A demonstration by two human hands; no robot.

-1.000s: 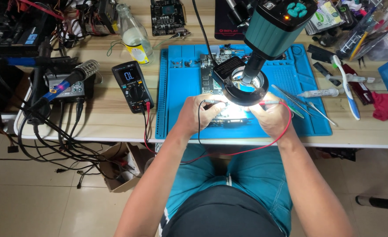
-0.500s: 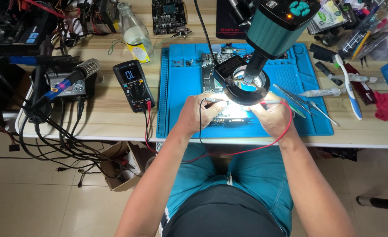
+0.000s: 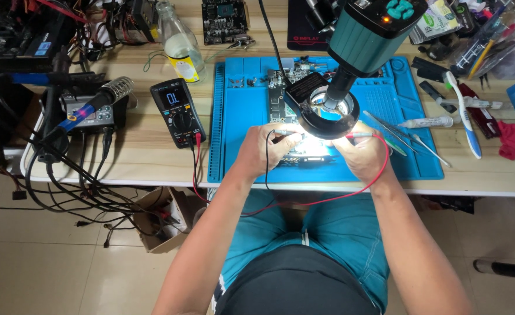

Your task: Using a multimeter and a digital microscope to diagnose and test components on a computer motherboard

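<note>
Under the ring light [image 3: 329,114] of the teal microscope [image 3: 367,29], both hands meet over a brightly lit circuit board [image 3: 310,149] on the blue work mat [image 3: 234,134]. Left hand [image 3: 263,151] pinches the black probe [image 3: 285,133], tip pointing right toward the board; its black lead [image 3: 266,175] loops down past the wrist. Right hand [image 3: 362,154] pinches the red probe [image 3: 359,135], tip pointing left; its red lead [image 3: 350,195] curves below the bench edge and back toward the meter. Probe tips are close together under the glare, exact contact points washed out. Multimeter [image 3: 177,111] lies on the wooden bench [image 3: 152,157] just left of the mat, screen lit, both leads plugged in at its bottom. Further left, a soldering station [image 3: 88,114] with tangled cables. Glass bottle [image 3: 178,44] stands behind the meter. Right of the mat: tweezers [image 3: 391,131], a syringe [image 3: 426,122], a toothbrush [image 3: 461,119], a red cloth [image 3: 514,143].
</note>
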